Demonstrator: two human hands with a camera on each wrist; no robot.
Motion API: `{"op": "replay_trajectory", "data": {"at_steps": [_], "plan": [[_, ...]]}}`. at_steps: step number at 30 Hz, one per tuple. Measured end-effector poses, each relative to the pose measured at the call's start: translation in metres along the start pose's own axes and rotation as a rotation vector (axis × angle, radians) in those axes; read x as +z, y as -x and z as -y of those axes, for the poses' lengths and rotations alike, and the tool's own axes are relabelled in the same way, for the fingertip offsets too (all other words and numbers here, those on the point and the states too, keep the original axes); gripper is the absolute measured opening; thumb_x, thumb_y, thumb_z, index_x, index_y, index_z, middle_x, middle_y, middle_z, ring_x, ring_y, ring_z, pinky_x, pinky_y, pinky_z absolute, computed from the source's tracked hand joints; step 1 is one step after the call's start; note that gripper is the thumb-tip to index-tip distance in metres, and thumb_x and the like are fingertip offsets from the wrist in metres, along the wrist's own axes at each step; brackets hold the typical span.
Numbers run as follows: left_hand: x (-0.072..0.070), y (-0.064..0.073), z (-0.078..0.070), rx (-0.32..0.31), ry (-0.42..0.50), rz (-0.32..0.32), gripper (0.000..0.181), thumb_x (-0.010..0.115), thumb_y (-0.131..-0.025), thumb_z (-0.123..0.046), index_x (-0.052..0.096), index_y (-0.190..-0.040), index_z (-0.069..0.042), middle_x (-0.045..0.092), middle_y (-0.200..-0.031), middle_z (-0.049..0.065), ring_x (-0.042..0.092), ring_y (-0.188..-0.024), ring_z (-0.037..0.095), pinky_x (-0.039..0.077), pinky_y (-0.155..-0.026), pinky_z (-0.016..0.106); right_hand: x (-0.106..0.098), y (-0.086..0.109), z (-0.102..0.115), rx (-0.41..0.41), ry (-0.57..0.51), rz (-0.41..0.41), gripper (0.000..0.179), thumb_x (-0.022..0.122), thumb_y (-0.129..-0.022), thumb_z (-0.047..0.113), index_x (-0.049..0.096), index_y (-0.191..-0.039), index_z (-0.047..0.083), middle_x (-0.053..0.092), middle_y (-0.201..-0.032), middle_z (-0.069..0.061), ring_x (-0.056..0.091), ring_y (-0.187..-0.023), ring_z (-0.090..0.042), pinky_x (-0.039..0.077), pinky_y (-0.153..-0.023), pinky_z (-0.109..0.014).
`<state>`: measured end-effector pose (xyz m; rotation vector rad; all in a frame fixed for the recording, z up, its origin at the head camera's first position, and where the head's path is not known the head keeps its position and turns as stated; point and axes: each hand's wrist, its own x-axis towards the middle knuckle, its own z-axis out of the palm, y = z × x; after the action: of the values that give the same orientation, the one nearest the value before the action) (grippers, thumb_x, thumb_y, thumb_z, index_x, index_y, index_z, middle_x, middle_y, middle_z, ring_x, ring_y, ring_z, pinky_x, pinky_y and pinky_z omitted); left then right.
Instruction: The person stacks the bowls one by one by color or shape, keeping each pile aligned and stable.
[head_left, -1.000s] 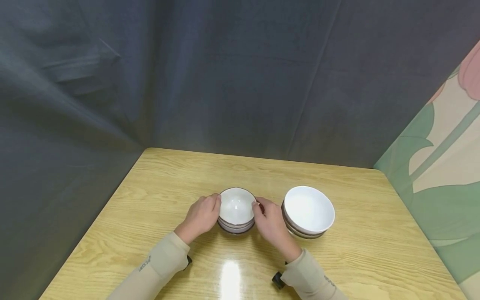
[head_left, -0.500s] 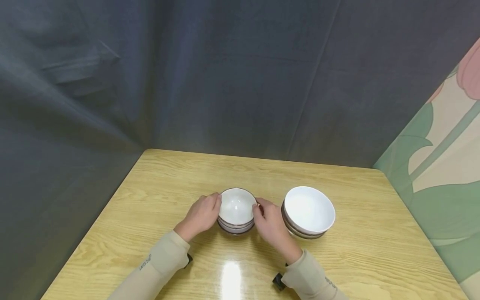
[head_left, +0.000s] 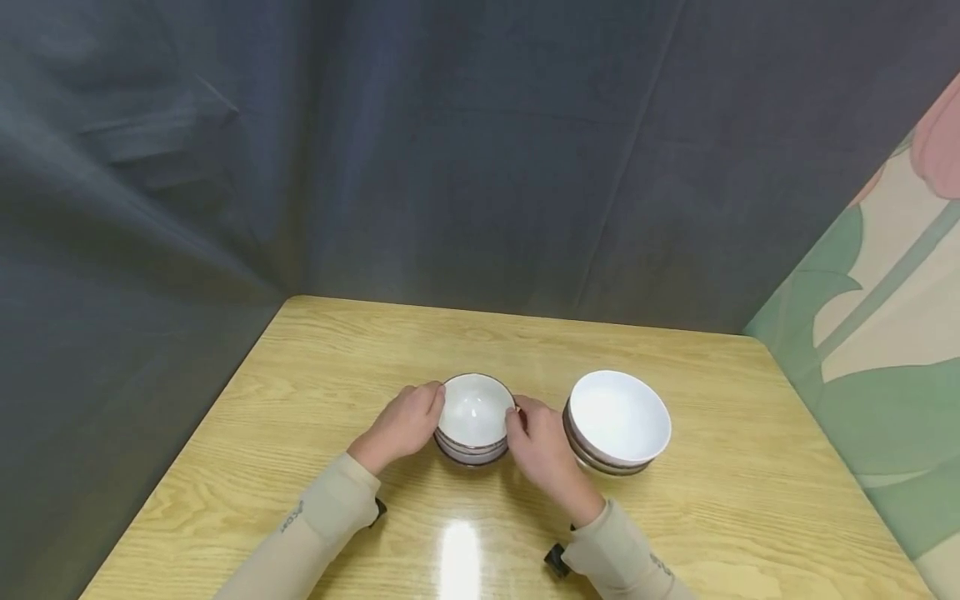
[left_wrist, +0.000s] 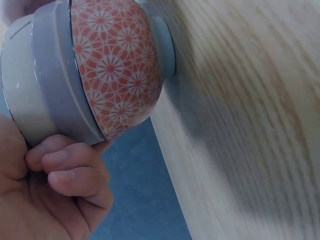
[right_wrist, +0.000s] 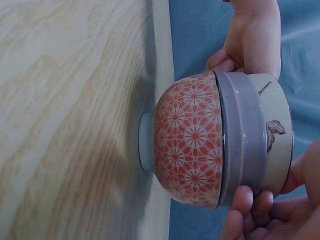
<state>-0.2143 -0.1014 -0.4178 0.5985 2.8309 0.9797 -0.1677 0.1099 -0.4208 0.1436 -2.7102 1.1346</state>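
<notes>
Three small bowls stand nested in front of me: a cream bowl (head_left: 474,412) on top, a grey bowl (right_wrist: 250,140) in the middle and a red flower-patterned bowl (right_wrist: 185,142) at the bottom, its pale foot on the table. My left hand (head_left: 405,421) grips the cream bowl from the left, thumb at its rim and fingers curled beneath by the grey bowl. From the other side, my right hand (head_left: 543,442) pinches the same cream bowl, thumb on the rim, fingertips touching the grey bowl. The brown mark on the cream bowl's side shows in the right wrist view.
Just right of my right hand is a second stack of larger bowls, a white bowl (head_left: 618,417) on top with darker rims below it. A wooden table (head_left: 337,342) bears everything. Dark curtain (head_left: 480,167) hangs behind and to the left; a flower-painted panel (head_left: 892,333) stands right.
</notes>
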Motion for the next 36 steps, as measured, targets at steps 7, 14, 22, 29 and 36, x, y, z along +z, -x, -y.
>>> {"op": "replay_trajectory", "data": {"at_steps": [7,14,22,29,36], "plan": [[-0.0047,-0.0017,0.0014,-0.005,0.002,0.023,0.039,0.030,-0.109,-0.018,0.064,-0.103,0.000,0.052,-0.069,0.002,0.051,-0.063,0.016,0.047,-0.061,0.033,0.0017,-0.0002,0.0020,0.005,-0.014,0.017,0.030,0.053,-0.098,0.015,0.070,-0.117,-0.002,0.056,-0.068,0.000,0.050,-0.061,-0.012,0.044,-0.056,-0.028],[-0.0017,-0.0005,0.0019,-0.008,0.025,0.037,0.038,0.030,-0.109,-0.018,0.063,-0.102,0.000,0.052,-0.068,0.003,0.050,-0.061,0.015,0.047,-0.058,0.032,0.0002,0.0009,0.0009,0.022,0.006,0.057,0.033,0.052,-0.100,0.016,0.067,-0.122,-0.004,0.056,-0.067,0.000,0.050,-0.059,-0.012,0.045,-0.055,-0.028],[-0.0031,-0.0024,0.0005,0.010,0.032,0.028,0.038,0.030,-0.109,-0.017,0.063,-0.101,-0.001,0.052,-0.068,0.002,0.050,-0.061,0.015,0.046,-0.058,0.031,-0.0027,-0.0014,0.0012,0.041,0.006,0.082,0.037,0.050,-0.101,0.017,0.064,-0.126,-0.005,0.051,-0.060,0.001,0.044,-0.051,-0.012,0.041,-0.049,-0.028],[0.0016,-0.0034,-0.0022,0.026,0.048,-0.002,0.038,0.030,-0.109,-0.018,0.063,-0.099,-0.002,0.052,-0.070,0.002,0.051,-0.066,0.016,0.049,-0.065,0.033,-0.0072,-0.0023,0.0002,0.044,0.034,0.080,0.038,0.048,-0.101,0.019,0.064,-0.127,-0.005,0.053,-0.061,0.000,0.046,-0.053,-0.013,0.042,-0.051,-0.029],[0.0048,-0.0003,-0.0037,0.005,0.052,-0.025,0.038,0.031,-0.109,-0.017,0.065,-0.099,-0.001,0.053,-0.070,0.003,0.052,-0.067,0.017,0.049,-0.067,0.035,-0.0065,0.0008,-0.0016,0.045,0.028,0.102,0.039,0.048,-0.101,0.018,0.062,-0.129,-0.006,0.052,-0.060,0.000,0.044,-0.051,-0.012,0.041,-0.049,-0.029]]}}
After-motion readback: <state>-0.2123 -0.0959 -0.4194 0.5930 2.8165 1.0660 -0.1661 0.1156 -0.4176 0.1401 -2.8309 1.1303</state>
